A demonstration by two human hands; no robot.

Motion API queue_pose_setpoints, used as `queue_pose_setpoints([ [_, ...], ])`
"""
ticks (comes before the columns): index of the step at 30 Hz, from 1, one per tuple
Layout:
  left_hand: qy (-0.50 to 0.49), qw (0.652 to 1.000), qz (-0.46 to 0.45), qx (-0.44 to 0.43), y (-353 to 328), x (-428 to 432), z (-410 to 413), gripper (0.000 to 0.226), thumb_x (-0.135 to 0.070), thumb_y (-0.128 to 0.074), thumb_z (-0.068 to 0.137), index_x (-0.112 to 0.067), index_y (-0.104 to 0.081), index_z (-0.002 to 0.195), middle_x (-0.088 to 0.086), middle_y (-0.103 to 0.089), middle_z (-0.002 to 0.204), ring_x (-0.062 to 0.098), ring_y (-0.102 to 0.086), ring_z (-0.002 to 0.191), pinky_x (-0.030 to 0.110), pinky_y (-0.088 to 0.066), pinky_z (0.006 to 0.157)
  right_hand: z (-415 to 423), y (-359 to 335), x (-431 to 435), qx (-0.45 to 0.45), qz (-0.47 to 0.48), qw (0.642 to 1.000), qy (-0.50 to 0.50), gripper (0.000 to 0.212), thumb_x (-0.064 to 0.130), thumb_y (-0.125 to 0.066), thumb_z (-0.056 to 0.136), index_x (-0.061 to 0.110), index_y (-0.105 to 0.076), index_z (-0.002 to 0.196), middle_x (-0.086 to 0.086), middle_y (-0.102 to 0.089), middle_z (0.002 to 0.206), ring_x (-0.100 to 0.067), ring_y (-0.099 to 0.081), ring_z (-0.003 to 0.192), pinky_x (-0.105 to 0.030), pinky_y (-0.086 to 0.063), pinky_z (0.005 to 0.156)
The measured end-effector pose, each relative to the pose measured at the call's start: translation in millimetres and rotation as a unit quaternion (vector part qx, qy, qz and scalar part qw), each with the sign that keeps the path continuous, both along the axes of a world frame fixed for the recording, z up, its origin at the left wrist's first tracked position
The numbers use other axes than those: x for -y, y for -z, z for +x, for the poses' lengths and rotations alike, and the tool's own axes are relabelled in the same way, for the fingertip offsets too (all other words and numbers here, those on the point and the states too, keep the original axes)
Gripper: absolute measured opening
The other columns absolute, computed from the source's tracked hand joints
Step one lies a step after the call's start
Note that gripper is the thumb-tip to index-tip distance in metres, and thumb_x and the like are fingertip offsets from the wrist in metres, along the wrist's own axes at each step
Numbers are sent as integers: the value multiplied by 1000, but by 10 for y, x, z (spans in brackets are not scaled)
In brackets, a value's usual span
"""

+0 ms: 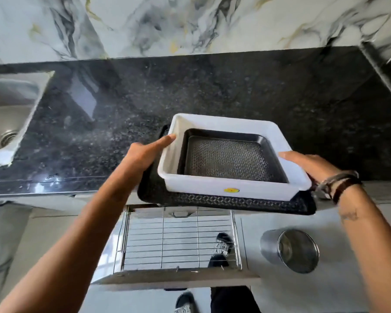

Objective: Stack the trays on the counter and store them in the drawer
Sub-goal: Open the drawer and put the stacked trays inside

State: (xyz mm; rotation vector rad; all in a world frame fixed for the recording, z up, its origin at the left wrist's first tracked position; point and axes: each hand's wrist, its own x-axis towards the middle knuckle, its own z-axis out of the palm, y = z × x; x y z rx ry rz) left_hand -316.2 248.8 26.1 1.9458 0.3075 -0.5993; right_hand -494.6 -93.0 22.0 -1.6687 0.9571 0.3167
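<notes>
A stack of trays hangs over the counter's front edge. A large black patterned tray (224,203) is at the bottom, a white deep tray (212,188) sits on it, and a small black tray (228,159) lies inside the white one. My left hand (145,154) grips the stack's left side, fingers along the white rim. My right hand (312,166) holds the right side, with bracelets on the wrist. Below the stack, a drawer with a wire rack (178,242) stands pulled out.
The black granite counter (190,98) runs across the view, with a steel sink (9,114) at the left and a marble wall behind. A steel cup (291,251) stands to the right of the drawer. My feet show on the floor below.
</notes>
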Motion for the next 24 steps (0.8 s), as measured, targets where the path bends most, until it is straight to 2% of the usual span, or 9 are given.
queue_pose_setpoints([
  [3, 50, 996, 65, -27, -174, -807, -565, 55, -82, -75, 28, -40, -78, 62, -16, -74, 59, 1, -70, 50, 18, -52, 41, -634, -118, -654, -5, 60, 998, -37, 40, 53, -69, 70, 20, -79, 89, -4, -80, 86, -21, -75, 81, -34, -55, 80],
  [7, 62, 975, 152, -151, 335, -1664, -1148, 98, -90, -67, 13, -10, -78, 68, 1, -76, 59, 21, -74, 57, 32, -60, 56, -1115, 214, -1429, -105, 50, 990, -83, 41, 57, -65, 75, 18, -80, 73, 0, -78, 69, -20, -75, 69, -28, -56, 69],
  [9, 67, 964, 173, -190, 717, -1908, -1378, 97, -92, -64, 22, -9, -74, 70, 0, -73, 55, 17, -69, 49, 21, -47, 43, -1245, 614, -1678, -146, 72, 984, -67, 34, 50, -72, 71, 19, -79, 58, -1, -77, 65, -15, -73, 60, -23, -55, 63],
  [11, 65, 958, 172, -218, 1151, -2026, -1485, 90, -89, -67, 34, -9, -73, 74, -2, -72, 51, 11, -67, 43, 16, -41, 38, -1261, 1125, -1805, -180, 74, 979, -57, 44, 57, -73, 60, 15, -80, 72, -6, -80, 85, -17, -74, 75, -32, -55, 82],
  [14, 25, 958, 129, -255, 2001, -2038, -1368, 80, -73, -77, 48, -4, -74, 89, 7, -77, 73, 22, -74, 67, 23, -52, 56, -1077, 2017, -1843, -211, 19, 975, -72, 71, 74, -66, 51, 8, -69, 77, -5, -73, 82, -24, -68, 81, -35, -50, 83],
  [18, -17, 962, 99, -253, 3097, -1902, -1010, 81, -60, -79, 63, 2, -65, 112, 14, -70, 105, 29, -65, 98, 35, -49, 82, -623, 3152, -1821, -155, -54, 984, -62, 55, 64, -70, 66, 16, -45, 70, -1, -51, 66, -22, -52, 70, -34, -39, 65],
  [20, -5, 968, 101, -232, 3609, -1867, -852, 71, -59, -79, 65, 1, -64, 99, 11, -65, 97, 24, -61, 88, 37, -50, 86, -486, 3704, -1776, -126, -73, 988, -60, 50, 59, -74, 69, 17, -46, 76, 2, -53, 70, -22, -53, 73, -32, -42, 65],
  [22, -5, 972, 107, -210, 3957, -1813, -754, 50, -54, -80, 67, -10, -55, 66, -3, -58, 58, 12, -49, 55, 18, -52, 78, -420, 4106, -1741, -124, -78, 986, -82, 49, 59, -74, 68, 20, -47, 82, 4, -52, 74, -18, -51, 69, -28, -38, 58],
  [24, -10, 976, 104, -189, 4282, -1781, -714, 46, -44, -82, 70, -16, -48, 55, -10, -49, 33, 3, -46, 32, 6, -42, 36, -413, 4435, -1722, -149, -68, 980, -116, 58, 66, -71, 67, 23, -41, 93, 3, -47, 83, -16, -46, 69, -28, -36, 59],
])
